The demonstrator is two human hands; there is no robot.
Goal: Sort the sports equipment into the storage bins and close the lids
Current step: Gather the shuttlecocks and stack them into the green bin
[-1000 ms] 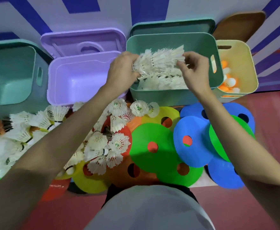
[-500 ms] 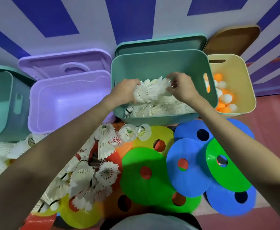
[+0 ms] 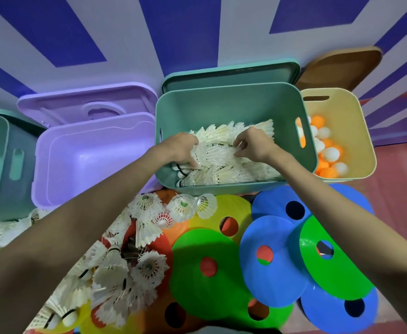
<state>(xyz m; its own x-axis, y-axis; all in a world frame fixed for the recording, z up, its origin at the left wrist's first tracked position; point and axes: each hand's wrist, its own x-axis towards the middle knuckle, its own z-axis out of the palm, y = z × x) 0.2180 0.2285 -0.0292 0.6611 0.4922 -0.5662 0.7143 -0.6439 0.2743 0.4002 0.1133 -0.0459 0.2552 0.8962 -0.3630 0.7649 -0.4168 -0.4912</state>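
Down inside the green bin [image 3: 233, 102], both hands are on a row of shuttlecocks [image 3: 219, 150]. The left hand [image 3: 180, 150] has its fingers curled round the cork end of the row, and the right hand [image 3: 254, 147] pinches the feather end with bent fingers, so the bunch is gripped from both sides and sits right on top of the ones already lying in the bin.

Stuff that could go sideways, imo: that row looks nested together, so if one hand lets go before the other it could fan apart and land messy, and then the green lid [image 3: 231, 73] propped behind may not sit flat later. Feathers are fragile too, so pressing down hard could crush them.

Also a big loose pile of shuttlecocks [image 3: 125, 268] is waiting on the floor over the flat disc cones [image 3: 205, 266], and the forearms hang right above it, so pulling back low could scatter them. Purple bin [image 3: 94, 160] holds nothing I can see, and the ping pong balls [image 3: 327, 153] are in the yellow bin [image 3: 356, 131].
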